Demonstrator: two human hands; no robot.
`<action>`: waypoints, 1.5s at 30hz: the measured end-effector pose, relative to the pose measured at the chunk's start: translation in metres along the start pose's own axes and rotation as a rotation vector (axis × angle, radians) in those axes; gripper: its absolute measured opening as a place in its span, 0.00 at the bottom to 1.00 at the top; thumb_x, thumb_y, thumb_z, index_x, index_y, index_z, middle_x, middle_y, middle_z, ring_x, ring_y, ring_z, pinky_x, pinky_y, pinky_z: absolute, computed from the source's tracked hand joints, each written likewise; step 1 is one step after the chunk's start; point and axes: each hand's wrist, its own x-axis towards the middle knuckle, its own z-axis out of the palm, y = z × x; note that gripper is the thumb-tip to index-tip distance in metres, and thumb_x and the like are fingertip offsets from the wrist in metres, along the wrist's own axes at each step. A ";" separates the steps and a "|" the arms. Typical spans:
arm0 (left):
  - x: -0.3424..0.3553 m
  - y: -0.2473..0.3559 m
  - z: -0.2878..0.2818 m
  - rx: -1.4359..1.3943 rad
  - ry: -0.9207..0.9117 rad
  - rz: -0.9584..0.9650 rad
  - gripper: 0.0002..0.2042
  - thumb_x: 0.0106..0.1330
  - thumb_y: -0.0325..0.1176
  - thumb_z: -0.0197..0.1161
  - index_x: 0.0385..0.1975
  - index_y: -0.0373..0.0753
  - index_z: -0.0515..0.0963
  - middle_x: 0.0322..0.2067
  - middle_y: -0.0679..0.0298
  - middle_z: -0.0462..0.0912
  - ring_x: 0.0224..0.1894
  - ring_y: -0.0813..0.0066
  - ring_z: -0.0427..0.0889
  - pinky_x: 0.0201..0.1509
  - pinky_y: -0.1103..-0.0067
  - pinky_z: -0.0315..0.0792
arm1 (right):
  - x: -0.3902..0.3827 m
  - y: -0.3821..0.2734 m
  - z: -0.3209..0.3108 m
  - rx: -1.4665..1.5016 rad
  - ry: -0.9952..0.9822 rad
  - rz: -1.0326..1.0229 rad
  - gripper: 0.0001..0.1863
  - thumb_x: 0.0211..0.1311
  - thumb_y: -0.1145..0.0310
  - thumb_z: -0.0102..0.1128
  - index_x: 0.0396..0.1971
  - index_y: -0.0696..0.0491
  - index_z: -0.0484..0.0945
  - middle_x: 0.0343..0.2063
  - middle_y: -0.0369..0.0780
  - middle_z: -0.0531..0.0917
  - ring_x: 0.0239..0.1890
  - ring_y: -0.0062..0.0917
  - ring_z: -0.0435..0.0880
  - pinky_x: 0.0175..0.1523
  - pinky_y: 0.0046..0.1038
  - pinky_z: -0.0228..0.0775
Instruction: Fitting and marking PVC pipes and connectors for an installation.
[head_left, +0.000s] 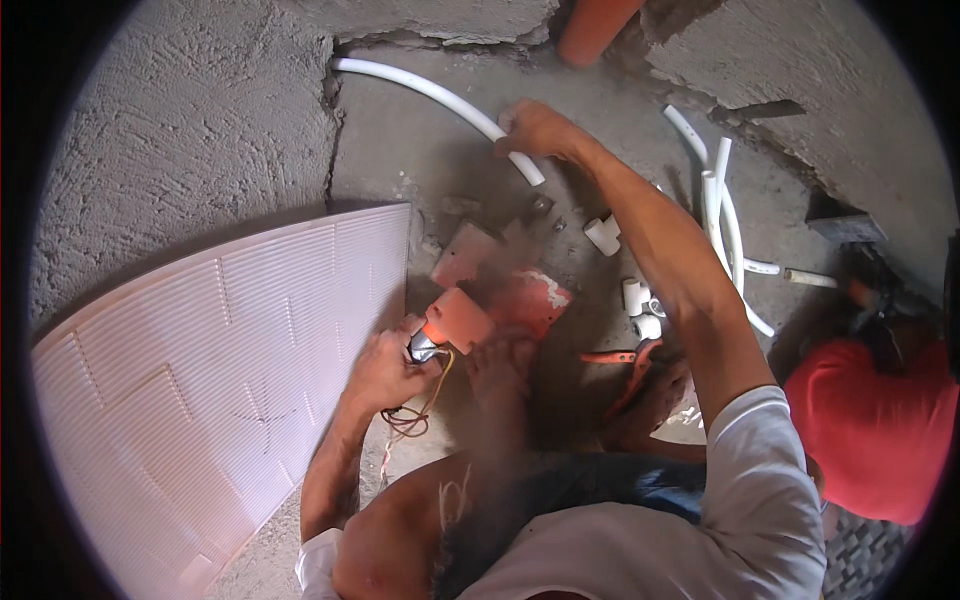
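White plastic pipe curves across the top centre of the frame, its nearer end sloping down to the right; the right hand curls its fingers around it near that end. A ribbed, pale pink panel fills the lower left. A person in a red shirt is at the right edge. Loose white pipes lie crossed at upper right. Near the centre, the left hand wraps its fingers around the silver part of an orange-headed tool, with thin wires hanging below, beside red plates. Right of these are an orange-handled cutter and a white tee fitting.
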 end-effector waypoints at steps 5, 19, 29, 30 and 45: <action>0.018 0.014 -0.013 -0.060 -0.043 -0.002 0.27 0.50 0.35 0.68 0.51 0.29 0.75 0.25 0.45 0.81 0.30 0.49 0.83 0.42 0.66 0.75 | 0.000 0.008 -0.011 0.204 -0.067 -0.024 0.15 0.43 0.62 0.75 0.29 0.56 0.84 0.23 0.39 0.82 0.30 0.25 0.79 0.35 0.30 0.70; 0.038 -0.002 -0.006 -0.080 0.121 0.177 0.26 0.49 0.31 0.66 0.49 0.25 0.75 0.25 0.43 0.81 0.25 0.57 0.84 0.36 0.70 0.75 | 0.000 0.007 -0.023 0.438 -0.195 0.125 0.11 0.44 0.65 0.74 0.25 0.55 0.84 0.21 0.34 0.79 0.25 0.20 0.73 0.31 0.26 0.64; 0.041 0.004 -0.005 -0.127 0.165 0.245 0.23 0.48 0.31 0.68 0.46 0.30 0.77 0.28 0.45 0.82 0.31 0.46 0.83 0.39 0.67 0.75 | 0.007 0.013 -0.020 0.533 -0.190 0.100 0.10 0.44 0.67 0.74 0.24 0.56 0.83 0.19 0.33 0.78 0.25 0.19 0.72 0.29 0.25 0.62; 0.041 0.002 -0.005 -0.124 0.168 0.244 0.23 0.48 0.31 0.68 0.46 0.30 0.77 0.28 0.45 0.82 0.31 0.46 0.83 0.39 0.67 0.75 | 0.006 0.012 -0.022 0.479 -0.191 0.078 0.10 0.44 0.67 0.74 0.24 0.56 0.83 0.20 0.34 0.79 0.25 0.20 0.73 0.30 0.26 0.63; 0.047 -0.008 -0.001 -0.058 0.248 0.246 0.25 0.47 0.35 0.70 0.47 0.30 0.78 0.34 0.45 0.84 0.37 0.46 0.84 0.43 0.65 0.76 | -0.024 0.021 -0.005 0.466 0.176 -0.023 0.11 0.56 0.64 0.68 0.31 0.58 0.83 0.25 0.35 0.81 0.29 0.22 0.76 0.36 0.27 0.67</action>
